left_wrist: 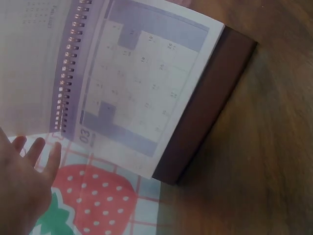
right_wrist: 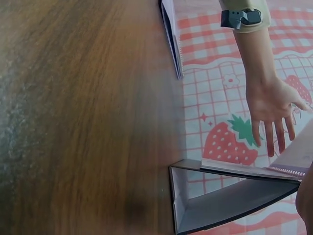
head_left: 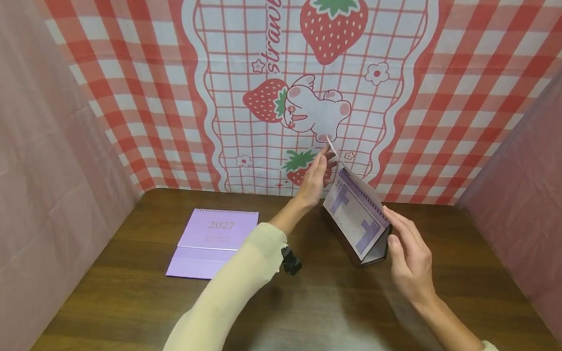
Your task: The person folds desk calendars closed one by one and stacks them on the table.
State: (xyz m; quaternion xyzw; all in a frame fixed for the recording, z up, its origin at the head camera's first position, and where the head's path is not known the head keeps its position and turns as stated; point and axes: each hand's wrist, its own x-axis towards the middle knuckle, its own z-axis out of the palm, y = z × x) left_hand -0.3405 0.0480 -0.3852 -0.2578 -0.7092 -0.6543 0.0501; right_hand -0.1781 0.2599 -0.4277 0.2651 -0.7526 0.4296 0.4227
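Note:
A desk calendar (head_left: 354, 213) with a dark base stands at an angle on the table, its 03 page facing the front; that page (left_wrist: 142, 73) fills much of the left wrist view. One leaf (right_wrist: 298, 147) is raised from the spiral binding, leaning up and back. My left hand (head_left: 314, 180) is beside this leaf with fingers spread and fairly straight, its thumb close to the leaf's edge; the palm (right_wrist: 274, 103) shows in the right wrist view. My right hand (head_left: 412, 258) rests its fingertips at the calendar's upper right corner, thumb near the open triangular side.
A purple 2027 calendar (head_left: 213, 236) lies on the wooden table (head_left: 319, 330) at the left, partly behind my left sleeve. A strawberry-printed checked cloth (head_left: 228, 85) hangs behind the table, and pink cloth (head_left: 536, 161) hangs at both sides.

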